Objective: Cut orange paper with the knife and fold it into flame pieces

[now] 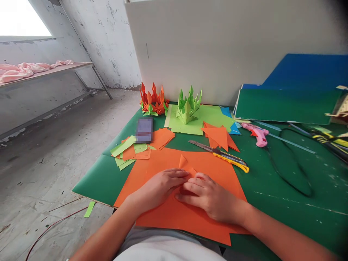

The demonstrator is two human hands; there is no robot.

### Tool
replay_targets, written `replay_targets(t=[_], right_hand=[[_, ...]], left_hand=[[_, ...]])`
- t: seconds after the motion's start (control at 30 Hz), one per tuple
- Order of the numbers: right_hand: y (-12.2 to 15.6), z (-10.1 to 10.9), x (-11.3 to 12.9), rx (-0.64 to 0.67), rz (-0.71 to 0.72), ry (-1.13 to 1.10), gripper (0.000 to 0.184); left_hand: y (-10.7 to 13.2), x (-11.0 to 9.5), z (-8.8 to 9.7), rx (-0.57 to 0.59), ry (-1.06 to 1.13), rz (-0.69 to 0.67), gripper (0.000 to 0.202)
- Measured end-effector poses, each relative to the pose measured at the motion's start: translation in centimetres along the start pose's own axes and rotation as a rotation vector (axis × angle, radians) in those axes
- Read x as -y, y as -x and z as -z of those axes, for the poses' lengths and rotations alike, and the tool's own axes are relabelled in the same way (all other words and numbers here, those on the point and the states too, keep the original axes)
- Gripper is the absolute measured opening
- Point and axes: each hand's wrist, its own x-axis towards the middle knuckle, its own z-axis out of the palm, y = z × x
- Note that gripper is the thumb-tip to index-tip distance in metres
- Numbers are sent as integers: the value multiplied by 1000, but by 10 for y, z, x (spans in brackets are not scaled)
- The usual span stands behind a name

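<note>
A small piece of folded orange paper (pixel 183 162) lies under my fingertips, with a pointed flap sticking up past them. My left hand (pixel 164 183) comes in from the left, its fingers together and pressing on the paper's side. From the right, my right hand (pixel 208 192) curls its fingers over the same piece. Much of the fold is hidden by my fingers. Beneath both hands lies a large orange sheet (pixel 152 170). A yellow-handled utility knife (pixel 225 156) rests across its far right edge, blade pointing left.
Behind stand a red paper crown-shaped ornament (pixel 154 101) and a green one (pixel 189 107). Cut paper pieces (pixel 127 152), a phone (pixel 144 129) and folded orange triangles (pixel 219 136) lie around. A pink glue gun (pixel 257 135) with a black cord sits right on the green table (pixel 285 217).
</note>
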Motion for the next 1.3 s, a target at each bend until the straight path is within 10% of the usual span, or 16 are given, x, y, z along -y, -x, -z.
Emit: replay_targets(t=[0.27,1.3], right_hand=[[7,5,-11,-10,-27,43,43],[0,8,3,-53,-113,124,43]], left_hand=[[12,8,-5,-47,13,86,62],[8,-1,9,-25,-25,90,28]])
